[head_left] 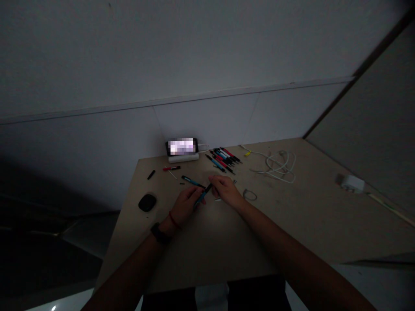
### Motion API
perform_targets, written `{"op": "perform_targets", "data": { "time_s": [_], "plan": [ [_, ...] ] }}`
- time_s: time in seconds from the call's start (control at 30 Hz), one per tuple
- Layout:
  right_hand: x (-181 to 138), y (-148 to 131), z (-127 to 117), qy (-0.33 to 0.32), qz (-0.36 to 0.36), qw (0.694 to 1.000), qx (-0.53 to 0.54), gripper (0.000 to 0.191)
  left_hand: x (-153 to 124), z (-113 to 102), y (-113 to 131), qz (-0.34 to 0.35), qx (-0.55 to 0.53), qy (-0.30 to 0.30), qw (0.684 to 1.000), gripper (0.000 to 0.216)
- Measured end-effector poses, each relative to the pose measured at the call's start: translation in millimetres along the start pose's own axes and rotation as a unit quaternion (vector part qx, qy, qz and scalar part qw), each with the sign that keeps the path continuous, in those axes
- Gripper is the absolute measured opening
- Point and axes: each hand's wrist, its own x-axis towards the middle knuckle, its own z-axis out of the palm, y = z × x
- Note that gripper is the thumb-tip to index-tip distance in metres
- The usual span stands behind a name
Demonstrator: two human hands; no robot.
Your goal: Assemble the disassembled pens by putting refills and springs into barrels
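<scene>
In dim light the left hand (185,204) and right hand (226,190) meet mid-worktop (311,216), the fingers of both closed on a blue pen (204,194) whose ends they hide. Just beyond lie a second blue pen (192,181) and small bits too dark to identify, with a black oval case (147,202) to the left. Farthest back are a heap of pens (224,157), a white cable (279,166) and a phone (182,147), its screen blurred and unreadable.

My desk, far edge: lit phone (182,147), pen bundle (223,157), coiled white cable (279,167). Right edge: white charger (352,183). Left edge: black pouch (147,202), black cap (151,174), red marker (171,168).
</scene>
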Motion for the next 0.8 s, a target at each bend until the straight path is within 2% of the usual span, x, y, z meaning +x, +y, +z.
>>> {"op": "perform_targets", "data": {
  "time_s": [0.5,0.8],
  "plan": [
    [0.0,0.8,0.6,-0.014,0.018,1.000,0.007,0.065,-0.4,-0.2,1.6,-0.005,-0.001,-0.005,1.000,0.042],
    [0.3,0.1,-0.2,0.009,0.010,1.000,0.011,0.065,0.1,0.7,-0.5,0.000,-0.014,-0.004,1.000,0.043]
  ]
}}
